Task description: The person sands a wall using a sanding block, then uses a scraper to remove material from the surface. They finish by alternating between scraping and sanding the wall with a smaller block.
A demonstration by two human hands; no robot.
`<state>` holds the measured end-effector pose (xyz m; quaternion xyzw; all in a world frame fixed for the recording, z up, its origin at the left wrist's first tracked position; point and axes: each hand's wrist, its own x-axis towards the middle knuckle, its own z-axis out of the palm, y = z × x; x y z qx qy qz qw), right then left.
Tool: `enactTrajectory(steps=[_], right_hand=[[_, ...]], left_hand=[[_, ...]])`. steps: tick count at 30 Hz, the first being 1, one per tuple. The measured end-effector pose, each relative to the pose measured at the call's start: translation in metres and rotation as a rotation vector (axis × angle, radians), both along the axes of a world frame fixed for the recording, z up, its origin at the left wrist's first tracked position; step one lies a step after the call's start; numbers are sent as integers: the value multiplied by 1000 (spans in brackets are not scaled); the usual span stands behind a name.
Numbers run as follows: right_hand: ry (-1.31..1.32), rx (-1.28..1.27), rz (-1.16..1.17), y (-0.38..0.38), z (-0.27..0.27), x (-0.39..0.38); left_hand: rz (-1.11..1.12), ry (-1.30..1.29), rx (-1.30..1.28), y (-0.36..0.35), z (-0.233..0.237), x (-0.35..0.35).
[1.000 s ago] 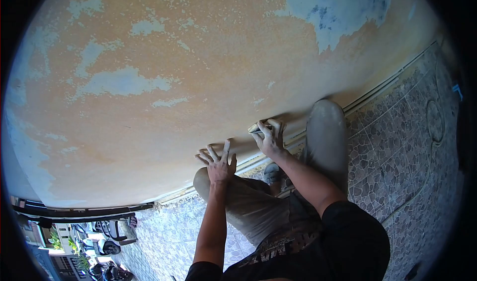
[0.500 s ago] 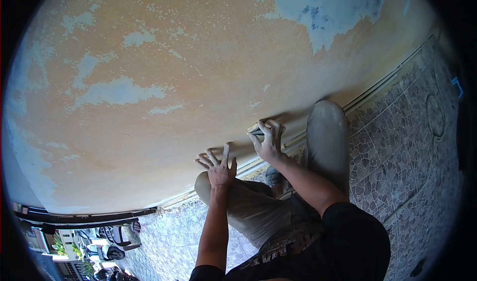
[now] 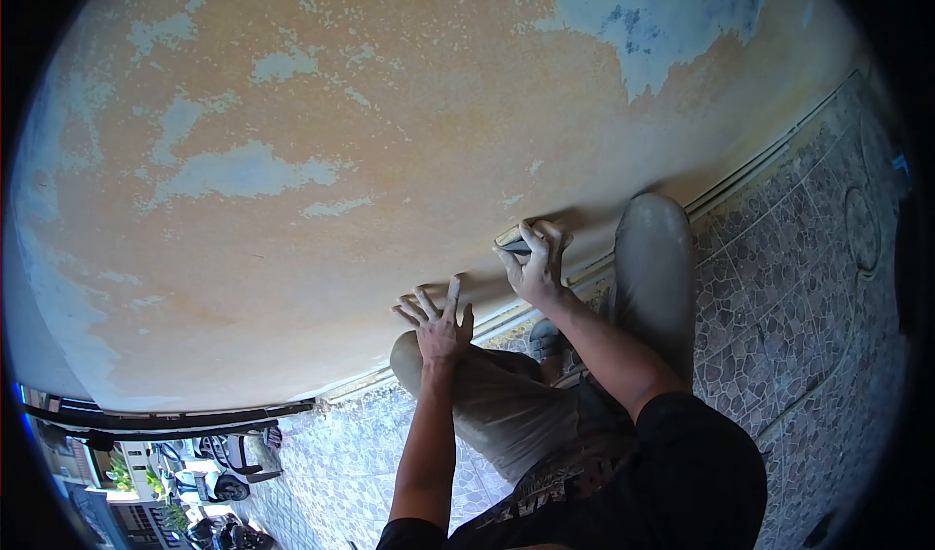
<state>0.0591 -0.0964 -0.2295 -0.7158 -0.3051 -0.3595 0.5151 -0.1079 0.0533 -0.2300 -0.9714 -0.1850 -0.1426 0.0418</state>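
The wall (image 3: 370,151) fills the upper part of the head view, its orange-tan coat patched with pale blue and white. My left hand (image 3: 440,326) rests on the wall near its base, fingers spread, holding nothing. To its right, my right hand (image 3: 536,263) is closed round a small pale block with a dark side (image 3: 512,241), pressed to the wall. Both hands look dusty. My bent knees (image 3: 654,224) are beside the hands, close to the wall.
A floor of irregular stone-pattern tiles (image 3: 769,297) meets the wall along a ledge. Several parked motorbikes (image 3: 229,489) stand at the lower left, near some green plants. A thin cable or hose (image 3: 828,380) lies on the floor at the right.
The whole view has shifted slightly, with wall and hands appearing a little further right. My right hand still grips the block, its fingers at a slightly different angle; my left hand stays spread.
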Motion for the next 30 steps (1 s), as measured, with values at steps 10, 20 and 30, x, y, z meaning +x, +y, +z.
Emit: enactTrajectory(steps=[10,20,30], right_hand=[[439,555,-209,-26,28,49],[1148,694,-154,22,7,-16],[1086,713,-204,8,9,7]], left_hand=[[10,80,-3,3,-1,2],[1,64,16,2,1,2],[-42,-3,-12,-3,12,-1]])
